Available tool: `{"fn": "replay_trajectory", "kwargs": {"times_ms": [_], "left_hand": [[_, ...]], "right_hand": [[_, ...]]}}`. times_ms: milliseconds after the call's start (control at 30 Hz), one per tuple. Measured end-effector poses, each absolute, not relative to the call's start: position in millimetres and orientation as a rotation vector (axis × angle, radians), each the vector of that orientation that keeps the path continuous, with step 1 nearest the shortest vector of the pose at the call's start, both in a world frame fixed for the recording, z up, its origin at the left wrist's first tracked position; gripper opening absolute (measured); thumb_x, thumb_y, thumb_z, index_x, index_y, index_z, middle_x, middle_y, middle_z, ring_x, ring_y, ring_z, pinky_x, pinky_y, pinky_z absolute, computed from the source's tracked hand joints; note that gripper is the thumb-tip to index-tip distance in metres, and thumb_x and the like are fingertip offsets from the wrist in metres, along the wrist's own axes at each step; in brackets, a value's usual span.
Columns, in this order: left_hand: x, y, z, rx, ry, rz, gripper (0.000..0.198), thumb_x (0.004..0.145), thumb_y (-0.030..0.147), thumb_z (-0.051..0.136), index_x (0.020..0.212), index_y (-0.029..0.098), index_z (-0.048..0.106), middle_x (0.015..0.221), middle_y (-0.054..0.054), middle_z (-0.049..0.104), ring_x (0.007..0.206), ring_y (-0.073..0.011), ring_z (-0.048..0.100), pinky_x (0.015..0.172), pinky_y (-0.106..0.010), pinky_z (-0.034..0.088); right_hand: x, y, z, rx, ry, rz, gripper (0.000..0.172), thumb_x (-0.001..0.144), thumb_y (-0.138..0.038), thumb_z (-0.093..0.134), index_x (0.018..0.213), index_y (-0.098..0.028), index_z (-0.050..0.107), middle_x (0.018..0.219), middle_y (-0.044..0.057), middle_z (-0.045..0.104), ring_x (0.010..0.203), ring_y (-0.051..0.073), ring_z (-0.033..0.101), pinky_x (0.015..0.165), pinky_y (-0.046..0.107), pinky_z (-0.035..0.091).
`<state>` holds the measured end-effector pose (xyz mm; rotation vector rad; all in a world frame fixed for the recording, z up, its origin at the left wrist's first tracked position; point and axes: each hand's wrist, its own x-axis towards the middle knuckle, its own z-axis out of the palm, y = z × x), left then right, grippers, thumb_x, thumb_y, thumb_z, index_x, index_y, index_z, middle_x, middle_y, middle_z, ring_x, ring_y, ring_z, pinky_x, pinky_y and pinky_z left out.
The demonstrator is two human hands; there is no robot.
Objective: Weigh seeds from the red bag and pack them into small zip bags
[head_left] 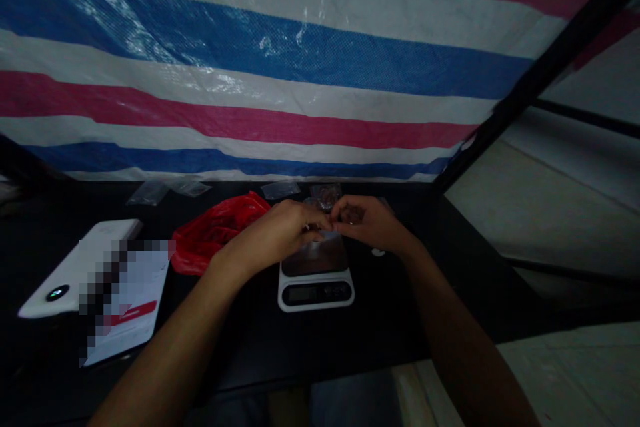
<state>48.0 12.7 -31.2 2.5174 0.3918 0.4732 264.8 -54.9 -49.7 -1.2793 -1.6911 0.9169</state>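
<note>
Left grip point(273, 233) and right grip point(370, 221) close narrowly, fingertips meeting above a white digital kitchen scale point(316, 290); whether they pinch anything cannot be told; the scale's glossy dark platform lies just below both grips; a crumpled red plastic bag point(217, 230) sits beside the left grip; clear plastic sachets point(280, 189) lie beyond; a white power bank point(75, 270) and a part-blurred printed sheet point(133, 307) rest farther left on the black table point(240, 340), before a striped tarpaulin point(250, 80).

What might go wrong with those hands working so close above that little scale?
The small item pinched between the left hand and right hand, too small to make out, might slip onto the digital kitchen scale, possibly disturbing its reading. The left wrist is also near the red plastic bag, which might get snagged.
</note>
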Motion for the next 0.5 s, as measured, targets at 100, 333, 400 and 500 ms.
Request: {"fn": "replay_trajectory", "kwargs": {"times_ms": [100,333,400,500], "left_hand": [[45.1,15.4,-36.8,2.4,0.342,0.496,0.016,0.095,0.02,0.064,0.097,0.021,0.079,0.095,-0.002,0.08,0.089,-0.016,0.074,0.079,-0.022,0.05],[35.9,16.1,-34.0,2.238,0.38,0.531,0.018,0.095,0.022,0.062,0.097,0.023,0.08,0.098,0.0,0.081,0.091,-0.0162,0.075,0.082,-0.023,0.054],[33.3,17.9,-33.5,2.21,0.397,0.546,0.019,0.095,0.021,0.061,0.097,0.022,0.08,0.098,-0.001,0.081,0.091,-0.0163,0.075,0.083,-0.024,0.055],[30.0,24.6,-38.4,2.213,0.445,0.627,0.018,0.095,0.022,0.06,0.101,0.02,0.077,0.103,-0.002,0.08,0.095,-0.0172,0.073,0.086,-0.025,0.054]], "right_hand": [[263.2,-54.5,-52.7,-1.271,-1.691,0.928,0.009,0.078,-0.022,0.072,0.084,-0.018,0.068,0.076,-0.001,0.064,0.065,0.011,0.053,0.061,0.024,0.042],[256.0,-55.0,-56.4,-1.299,-1.792,0.859,0.013,0.08,-0.026,0.074,0.091,-0.019,0.073,0.07,-0.003,0.061,0.063,0.011,0.051,0.058,0.024,0.037],[254.8,-54.8,-56.2,-1.299,-1.799,0.824,0.014,0.082,-0.029,0.073,0.093,-0.02,0.074,0.075,-0.001,0.065,0.066,0.012,0.054,0.061,0.025,0.04],[255.1,-53.0,-57.3,-1.296,-1.735,0.777,0.015,0.086,-0.031,0.068,0.094,-0.019,0.074,0.083,0.002,0.071,0.072,0.015,0.06,0.066,0.027,0.045]]}}
